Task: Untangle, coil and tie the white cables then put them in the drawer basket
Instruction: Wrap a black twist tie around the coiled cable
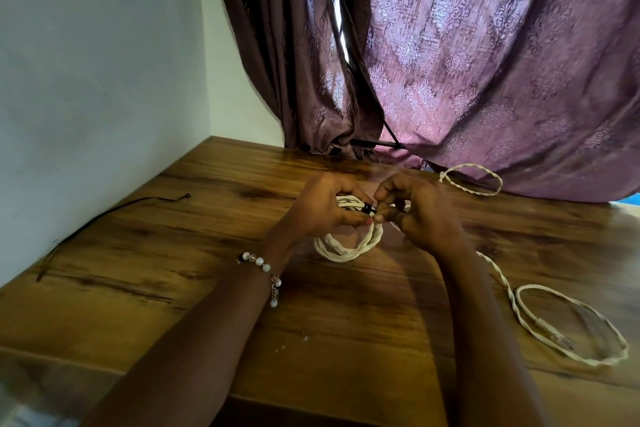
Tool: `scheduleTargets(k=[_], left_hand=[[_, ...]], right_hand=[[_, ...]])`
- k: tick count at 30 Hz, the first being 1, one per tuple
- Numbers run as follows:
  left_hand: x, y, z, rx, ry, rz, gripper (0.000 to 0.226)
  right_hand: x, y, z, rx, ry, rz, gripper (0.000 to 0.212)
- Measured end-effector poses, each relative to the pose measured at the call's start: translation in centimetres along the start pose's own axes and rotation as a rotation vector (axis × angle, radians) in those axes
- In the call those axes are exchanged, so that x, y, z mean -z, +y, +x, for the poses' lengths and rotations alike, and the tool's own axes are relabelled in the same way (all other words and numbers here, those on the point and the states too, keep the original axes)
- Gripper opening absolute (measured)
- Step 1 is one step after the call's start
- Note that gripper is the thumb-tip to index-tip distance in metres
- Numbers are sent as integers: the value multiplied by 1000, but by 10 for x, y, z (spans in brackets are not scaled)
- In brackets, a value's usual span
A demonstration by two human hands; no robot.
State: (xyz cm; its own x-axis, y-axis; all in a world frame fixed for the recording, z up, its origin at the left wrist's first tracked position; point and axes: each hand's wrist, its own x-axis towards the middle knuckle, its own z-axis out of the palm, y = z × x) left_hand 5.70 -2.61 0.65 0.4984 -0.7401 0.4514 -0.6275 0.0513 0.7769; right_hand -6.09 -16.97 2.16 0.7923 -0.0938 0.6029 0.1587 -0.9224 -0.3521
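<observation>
You have one coiled bundle of white cable [349, 246] in front of you at the middle of the wooden bench [173, 253], its lower loops hanging down toward the wood. Your left hand [322, 208] is curled round the top of that bundle. Your right hand [415, 208] has its fingertips closed in a pinch at the same spot, right by a small black band [367, 208] that sits on the cable between the two hands; whether the pinch is on the band or the cable itself cannot be told.

Two more stretches of white cable lie loose on the bench. One is a large open loop [571, 326] to your right, with a strand running from it up toward your right wrist. The other is a smaller loop [471, 180] at the far edge, against the purple curtain [485, 62].

One thin dark cord [104, 215] lies along the left side by the wall. One beaded bracelet [263, 269] circles your left wrist.
</observation>
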Motion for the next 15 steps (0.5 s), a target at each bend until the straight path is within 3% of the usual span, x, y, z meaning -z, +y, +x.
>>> scheduleTargets(k=[6,15], left_hand=[[-2,3,-2,114,6,-152,29],[-2,2,-2,126,3,-189,28]], right_hand=[[4,1,-7,-65,94,125,28],[-1,-4,-6,-124,59,139,24]])
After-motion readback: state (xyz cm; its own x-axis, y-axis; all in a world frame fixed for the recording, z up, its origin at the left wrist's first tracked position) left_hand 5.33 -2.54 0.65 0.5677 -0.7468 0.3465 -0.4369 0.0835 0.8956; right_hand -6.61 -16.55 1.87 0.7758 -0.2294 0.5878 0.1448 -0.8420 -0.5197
